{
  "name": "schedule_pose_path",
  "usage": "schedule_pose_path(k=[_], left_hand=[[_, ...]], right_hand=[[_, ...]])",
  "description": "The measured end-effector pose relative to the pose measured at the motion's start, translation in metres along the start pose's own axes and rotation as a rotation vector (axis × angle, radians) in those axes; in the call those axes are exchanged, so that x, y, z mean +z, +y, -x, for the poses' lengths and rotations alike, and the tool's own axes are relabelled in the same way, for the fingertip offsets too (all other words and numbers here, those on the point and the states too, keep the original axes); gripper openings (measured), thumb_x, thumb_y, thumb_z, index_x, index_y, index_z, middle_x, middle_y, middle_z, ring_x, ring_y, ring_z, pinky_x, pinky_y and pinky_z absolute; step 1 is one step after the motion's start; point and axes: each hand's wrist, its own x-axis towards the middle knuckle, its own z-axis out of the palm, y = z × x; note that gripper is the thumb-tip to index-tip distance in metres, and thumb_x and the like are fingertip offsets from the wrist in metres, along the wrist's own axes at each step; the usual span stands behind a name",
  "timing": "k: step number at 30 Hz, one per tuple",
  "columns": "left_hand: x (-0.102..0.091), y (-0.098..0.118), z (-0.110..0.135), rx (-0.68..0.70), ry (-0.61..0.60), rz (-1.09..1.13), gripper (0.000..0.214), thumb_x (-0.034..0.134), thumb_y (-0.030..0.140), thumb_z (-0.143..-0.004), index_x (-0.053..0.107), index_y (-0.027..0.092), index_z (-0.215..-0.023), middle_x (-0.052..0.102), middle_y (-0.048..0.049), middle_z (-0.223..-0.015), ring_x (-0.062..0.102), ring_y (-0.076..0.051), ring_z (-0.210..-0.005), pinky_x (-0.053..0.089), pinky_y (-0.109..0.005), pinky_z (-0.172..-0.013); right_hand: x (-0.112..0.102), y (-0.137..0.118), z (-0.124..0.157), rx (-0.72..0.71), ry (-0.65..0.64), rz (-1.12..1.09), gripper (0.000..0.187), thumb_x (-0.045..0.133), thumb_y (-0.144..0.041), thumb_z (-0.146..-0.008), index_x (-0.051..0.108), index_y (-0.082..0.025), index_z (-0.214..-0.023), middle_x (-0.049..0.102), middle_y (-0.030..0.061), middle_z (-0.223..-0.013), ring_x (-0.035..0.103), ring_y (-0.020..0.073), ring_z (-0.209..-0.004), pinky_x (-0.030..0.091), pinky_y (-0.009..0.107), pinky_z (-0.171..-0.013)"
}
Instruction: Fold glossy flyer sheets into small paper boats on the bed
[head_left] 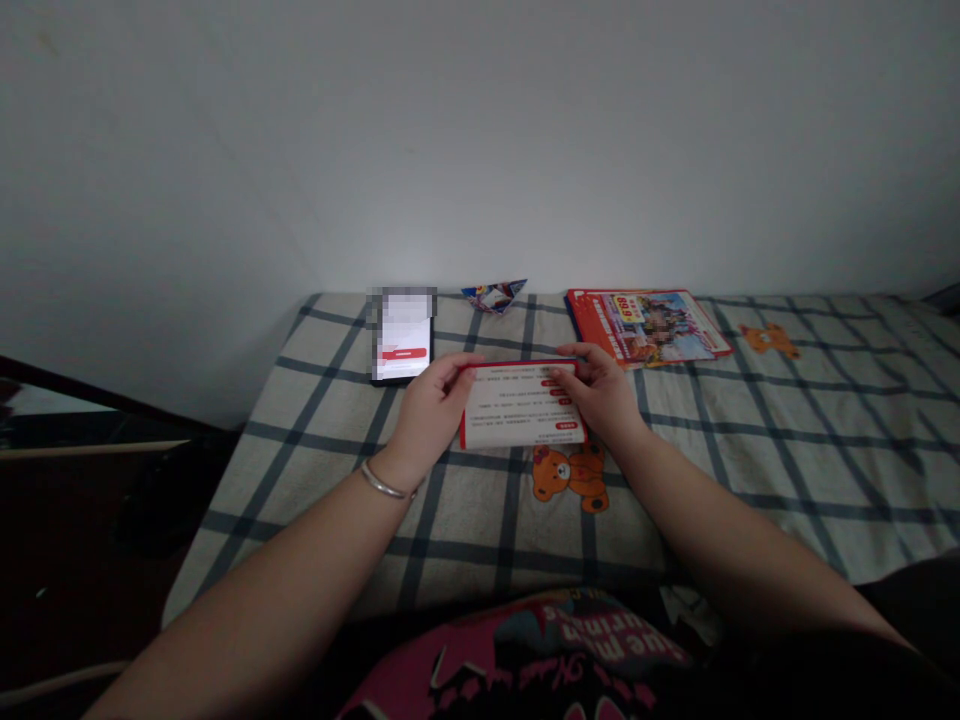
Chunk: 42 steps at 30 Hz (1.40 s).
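A folded red-and-white printed sheet of paper point(519, 410) lies on the checked bedsheet point(750, 440) in front of me. My left hand point(429, 410) pinches its upper left corner, thumb and fingers closed on the fold. My right hand point(598, 392) grips the upper right corner in the same way. A silver bangle point(384, 484) sits on my left wrist. Both hands rest on the sheet's surface.
A lit phone point(403, 338) lies at the back left by the wall. A small folded paper boat point(494, 294) stands behind the paper. A stack of red flyers point(645, 324) lies at the back right. Orange bear prints point(570, 476) dot the sheet. The bed's left edge drops into darkness.
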Motion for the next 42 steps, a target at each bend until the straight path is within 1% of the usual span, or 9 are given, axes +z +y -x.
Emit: schedule_pose_path(k=[7, 12, 15, 21, 24, 29, 31, 36, 42], left_hand=[[0.0, -0.002, -0.001, 0.012, 0.018, -0.025, 0.021, 0.052, 0.029, -0.092, 0.066, 0.018, -0.103, 0.07, -0.0041, -0.092, 0.067, -0.017, -0.082, 0.053, -0.028, -0.069], [0.001, -0.001, -0.002, 0.021, 0.032, 0.005, 0.021, 0.052, 0.027, -0.092, 0.061, 0.018, -0.109, 0.069, -0.0038, -0.091, 0.066, -0.016, -0.081, 0.053, -0.028, -0.069], [0.001, 0.0, -0.002, 0.018, 0.032, 0.001, 0.017, 0.051, 0.026, -0.092, 0.06, 0.018, -0.104, 0.067, -0.0026, -0.087, 0.066, -0.016, -0.08, 0.053, -0.028, -0.071], [0.0, -0.001, -0.002, 0.008, 0.035, -0.05, 0.015, 0.051, 0.027, -0.092, 0.061, 0.018, -0.099, 0.065, -0.0017, -0.083, 0.066, -0.017, -0.084, 0.054, -0.029, -0.075], [0.0, 0.0, -0.001, -0.001, 0.029, -0.063, 0.017, 0.051, 0.028, -0.092, 0.062, 0.018, -0.1, 0.068, -0.0026, -0.085, 0.067, -0.017, -0.082, 0.055, -0.029, -0.074], [-0.004, 0.0, -0.004, 0.027, 0.018, -0.207, 0.019, 0.054, 0.032, -0.092, 0.066, 0.019, -0.1, 0.071, -0.004, -0.091, 0.068, -0.018, -0.083, 0.054, -0.03, -0.075], [-0.005, -0.001, -0.005, 0.023, 0.012, -0.234, 0.02, 0.054, 0.032, -0.092, 0.066, 0.019, -0.101, 0.072, -0.0047, -0.094, 0.068, -0.019, -0.085, 0.054, -0.031, -0.075], [-0.005, -0.007, -0.009, -0.014, 0.01, -0.177, 0.024, 0.056, 0.028, -0.091, 0.061, 0.019, -0.112, 0.072, -0.0057, -0.097, 0.069, -0.02, -0.089, 0.054, -0.033, -0.077], [-0.004, -0.01, -0.009, -0.032, 0.021, -0.124, 0.017, 0.054, 0.028, -0.091, 0.061, 0.018, -0.104, 0.071, -0.0053, -0.098, 0.068, -0.019, -0.09, 0.055, -0.033, -0.08]], right_hand=[[0.0, -0.002, 0.0, -0.06, 0.041, 0.027, 0.023, 0.068, -0.037, -0.077, 0.055, -0.027, -0.093, 0.068, -0.0054, -0.063, 0.06, 0.0133, -0.048, 0.046, 0.024, -0.042], [0.001, 0.0, -0.001, -0.063, 0.041, -0.032, 0.025, 0.07, -0.037, -0.076, 0.053, -0.027, -0.093, 0.069, -0.0058, -0.064, 0.063, 0.0145, -0.051, 0.049, 0.025, -0.046], [0.001, 0.001, -0.002, -0.052, 0.046, -0.021, 0.028, 0.07, -0.04, -0.076, 0.053, -0.027, -0.093, 0.069, -0.0054, -0.064, 0.064, 0.0155, -0.052, 0.049, 0.026, -0.046], [0.001, 0.0, -0.001, -0.063, 0.056, 0.052, 0.027, 0.069, -0.044, -0.076, 0.051, -0.027, -0.087, 0.067, -0.0046, -0.064, 0.062, 0.015, -0.051, 0.048, 0.026, -0.047], [0.0, -0.001, -0.001, -0.048, 0.042, 0.088, 0.026, 0.066, -0.045, -0.077, 0.052, -0.027, -0.09, 0.068, -0.0039, -0.066, 0.061, 0.0151, -0.052, 0.047, 0.027, -0.047], [-0.003, 0.0, -0.004, -0.066, 0.051, 0.225, 0.023, 0.065, -0.042, -0.079, 0.058, -0.025, -0.093, 0.066, -0.0035, -0.063, 0.06, 0.0149, -0.053, 0.045, 0.026, -0.047], [-0.004, 0.001, -0.006, -0.064, 0.039, 0.249, 0.023, 0.064, -0.041, -0.079, 0.061, -0.025, -0.095, 0.068, -0.0025, -0.066, 0.061, 0.0152, -0.056, 0.046, 0.026, -0.049], [-0.007, 0.004, -0.008, -0.079, 0.016, 0.282, 0.02, 0.065, -0.04, -0.08, 0.062, -0.025, -0.092, 0.069, -0.0014, -0.071, 0.063, 0.0157, -0.061, 0.047, 0.027, -0.054], [-0.005, 0.0, -0.007, -0.077, 0.033, 0.264, 0.018, 0.065, -0.038, -0.079, 0.061, -0.024, -0.089, 0.07, -0.0008, -0.071, 0.063, 0.0159, -0.061, 0.047, 0.027, -0.053]])
